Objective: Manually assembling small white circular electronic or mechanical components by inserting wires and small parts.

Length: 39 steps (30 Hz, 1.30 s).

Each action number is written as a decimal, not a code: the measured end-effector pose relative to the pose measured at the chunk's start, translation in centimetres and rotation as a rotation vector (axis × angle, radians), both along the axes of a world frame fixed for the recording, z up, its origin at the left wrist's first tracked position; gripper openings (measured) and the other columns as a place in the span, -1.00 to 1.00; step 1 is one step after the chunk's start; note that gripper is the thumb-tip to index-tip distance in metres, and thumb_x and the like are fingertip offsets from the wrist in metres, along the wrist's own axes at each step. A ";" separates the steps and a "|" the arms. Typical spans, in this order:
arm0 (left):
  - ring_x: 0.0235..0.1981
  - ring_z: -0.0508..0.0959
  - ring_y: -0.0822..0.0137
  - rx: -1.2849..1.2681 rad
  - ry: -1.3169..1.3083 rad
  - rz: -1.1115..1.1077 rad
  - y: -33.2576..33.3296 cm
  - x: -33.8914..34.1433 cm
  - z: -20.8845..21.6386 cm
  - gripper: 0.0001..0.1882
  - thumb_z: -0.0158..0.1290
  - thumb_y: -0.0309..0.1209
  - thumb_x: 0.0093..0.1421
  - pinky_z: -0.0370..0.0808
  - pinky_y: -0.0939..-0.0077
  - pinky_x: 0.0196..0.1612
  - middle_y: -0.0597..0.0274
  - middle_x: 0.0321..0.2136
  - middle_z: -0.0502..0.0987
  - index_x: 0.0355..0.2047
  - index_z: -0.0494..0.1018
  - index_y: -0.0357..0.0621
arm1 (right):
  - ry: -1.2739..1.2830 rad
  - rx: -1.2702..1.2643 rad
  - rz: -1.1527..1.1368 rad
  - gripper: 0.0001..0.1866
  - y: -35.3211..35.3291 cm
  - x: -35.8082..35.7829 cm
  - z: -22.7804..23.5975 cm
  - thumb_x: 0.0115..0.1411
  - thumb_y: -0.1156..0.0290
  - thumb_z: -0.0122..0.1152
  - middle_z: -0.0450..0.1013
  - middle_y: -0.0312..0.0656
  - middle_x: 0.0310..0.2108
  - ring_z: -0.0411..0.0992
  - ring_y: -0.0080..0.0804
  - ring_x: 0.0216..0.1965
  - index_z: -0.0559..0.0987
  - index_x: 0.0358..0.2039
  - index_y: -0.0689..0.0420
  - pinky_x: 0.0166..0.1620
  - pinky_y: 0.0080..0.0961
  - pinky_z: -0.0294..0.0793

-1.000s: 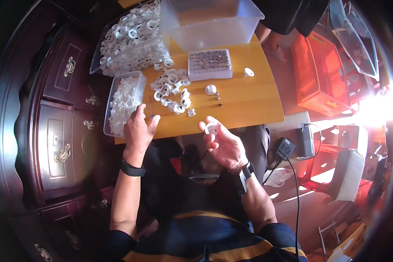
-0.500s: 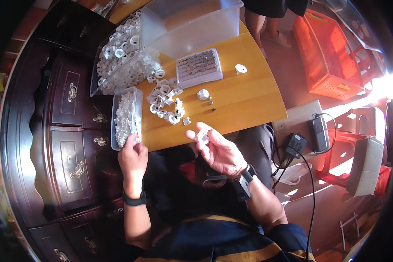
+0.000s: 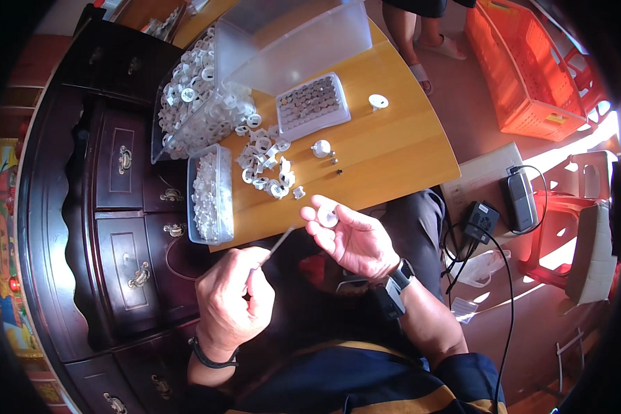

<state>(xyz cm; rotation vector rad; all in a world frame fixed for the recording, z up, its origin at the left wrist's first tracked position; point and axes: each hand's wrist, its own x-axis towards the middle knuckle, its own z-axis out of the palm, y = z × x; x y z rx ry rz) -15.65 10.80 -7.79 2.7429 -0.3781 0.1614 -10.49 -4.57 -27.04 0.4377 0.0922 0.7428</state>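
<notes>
Seen from above, a small honey-coloured wooden table (image 3: 393, 148) stands beside a dark carved wooden cabinet with brass drawer pulls (image 3: 117, 207), on a reddish tiled floor (image 3: 476, 117).

The person's left hand (image 3: 231, 303) is below the table's near edge, its fingers curled shut around a thin grey metal tool (image 3: 274, 248) that points up and to the right. The right hand (image 3: 352, 238) lies palm-up just to the right, fingers loosely spread, with a small round white plastic part (image 3: 328, 215) pinched between thumb and fingertips. The tool's tip is near that part but apart from it; the two hands do not touch.

On the table lies a loose heap of similar white plastic ring-shaped parts (image 3: 265, 169). To its left stands a narrow clear plastic tub filled with small white pieces (image 3: 210, 196), and behind that a larger clear plastic box piled with white rings (image 3: 193, 107). A shallow white tray of small dark metal pieces (image 3: 312, 103) sits near the table's middle, in front of a large clear plastic lid or bin (image 3: 297, 41).

An orange plastic crate (image 3: 531, 76) stands on the floor at the right, well apart from the table.
</notes>
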 end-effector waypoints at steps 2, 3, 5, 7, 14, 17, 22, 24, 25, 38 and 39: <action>-0.59 0.52 0.13 0.043 -0.012 -0.063 -0.6 0.3 -0.3 -0.78 -0.01 -0.66 0.04 0.47 0.35 -0.52 0.10 -0.51 0.50 -0.28 0.50 -0.27 | 0.024 0.016 0.012 -0.52 0.1 0.0 -0.1 0.43 0.35 -0.06 0.35 0.19 0.17 0.43 0.02 0.14 0.26 0.28 0.32 0.21 -0.16 0.49; -0.60 0.52 0.13 0.073 -0.011 -0.085 -0.9 0.4 -0.3 -0.77 -0.01 -0.66 0.02 0.47 0.32 -0.53 0.11 -0.53 0.49 -0.28 0.50 -0.27 | -0.004 0.042 0.007 -0.52 0.1 0.0 -0.1 0.43 0.35 -0.07 0.35 0.18 0.18 0.42 0.01 0.15 0.27 0.28 0.33 0.24 -0.17 0.45; -0.61 0.51 0.17 0.137 -0.054 -0.160 -0.9 0.7 -1.1 -0.73 0.05 -0.64 0.01 0.47 0.32 -0.55 0.17 -0.56 0.43 -0.23 0.52 -0.20 | -0.031 0.070 0.000 -0.52 0.2 0.0 -0.2 0.44 0.35 -0.08 0.35 0.17 0.19 0.41 0.01 0.17 0.27 0.28 0.34 0.28 -0.17 0.40; -0.59 0.53 0.16 0.204 -0.009 -0.138 -1.9 1.1 -1.0 -0.77 0.09 -0.64 0.06 0.47 0.33 -0.52 0.13 -0.54 0.47 -0.24 0.55 -0.22 | -0.039 0.045 0.017 -0.52 0.2 0.0 -0.3 0.43 0.35 -0.05 0.35 0.16 0.19 0.41 0.00 0.17 0.29 0.27 0.33 0.25 -0.19 0.43; -0.59 0.54 0.23 0.450 -0.030 -0.182 -2.5 1.8 -1.8 -0.77 0.18 -0.53 0.09 0.50 0.34 -0.53 0.22 -0.56 0.39 -0.20 0.60 -0.12 | -0.079 -0.063 0.018 -0.49 0.5 -0.3 -0.6 0.40 0.30 0.05 0.40 0.11 0.16 0.43 -0.08 0.16 0.32 0.26 0.31 0.22 -0.27 0.47; -0.59 0.55 0.25 0.553 0.025 -0.192 -3.3 2.1 -1.1 -0.77 0.17 -0.52 0.10 0.51 0.37 -0.53 0.23 -0.56 0.38 -0.20 0.59 -0.14 | -0.073 -0.100 0.025 -0.49 0.4 -0.5 -0.6 0.40 0.27 0.07 0.42 0.08 0.14 0.43 -0.14 0.16 0.33 0.25 0.29 0.22 -0.31 0.47; -0.58 0.56 0.29 0.677 0.025 -0.232 -3.4 2.4 -1.2 -0.76 0.14 -0.49 0.12 0.54 0.41 -0.53 0.25 -0.52 0.39 -0.17 0.57 -0.15 | -0.113 -0.221 0.013 -0.48 0.8 -0.7 -0.3 0.37 0.23 0.12 0.43 0.03 0.14 0.43 -0.25 0.17 0.35 0.23 0.27 0.20 -0.39 0.47; -0.56 0.57 0.30 0.714 0.049 -0.234 -3.4 2.4 -1.5 -0.73 0.11 -0.49 0.13 0.55 0.42 -0.51 0.24 -0.50 0.40 -0.13 0.55 -0.16 | -0.112 -0.231 0.016 -0.47 0.7 -0.8 -0.1 0.37 0.23 0.12 0.44 0.02 0.14 0.43 -0.26 0.16 0.35 0.23 0.26 0.19 -0.40 0.47; -0.56 0.57 0.30 0.715 0.046 -0.233 -3.3 2.4 -1.6 -0.73 0.11 -0.49 0.13 0.55 0.42 -0.51 0.24 -0.50 0.40 -0.13 0.55 -0.16 | -0.108 -0.247 0.016 -0.47 0.6 -0.8 -0.2 0.37 0.22 0.13 0.44 0.02 0.13 0.43 -0.27 0.16 0.35 0.24 0.26 0.19 -0.41 0.47; -0.59 0.56 0.28 0.599 0.017 -0.252 -2.8 2.2 -1.9 -0.65 0.12 -0.52 0.12 0.55 0.41 -0.53 0.22 -0.51 0.38 -0.04 0.55 -0.15 | -0.090 -0.187 -0.011 -0.50 0.6 -0.9 -0.7 0.39 0.26 0.10 0.47 0.01 0.10 0.47 -0.26 0.11 0.37 0.22 0.29 0.14 -0.40 0.54; -0.60 0.55 0.28 0.587 0.010 -0.255 -2.7 2.2 -2.0 -0.64 0.12 -0.52 0.12 0.55 0.41 -0.54 0.23 -0.51 0.38 -0.03 0.55 -0.15 | -0.082 -0.170 -0.008 -0.51 0.6 -1.0 -0.7 0.39 0.26 0.09 0.47 0.01 0.09 0.47 -0.26 0.11 0.37 0.21 0.29 0.14 -0.40 0.54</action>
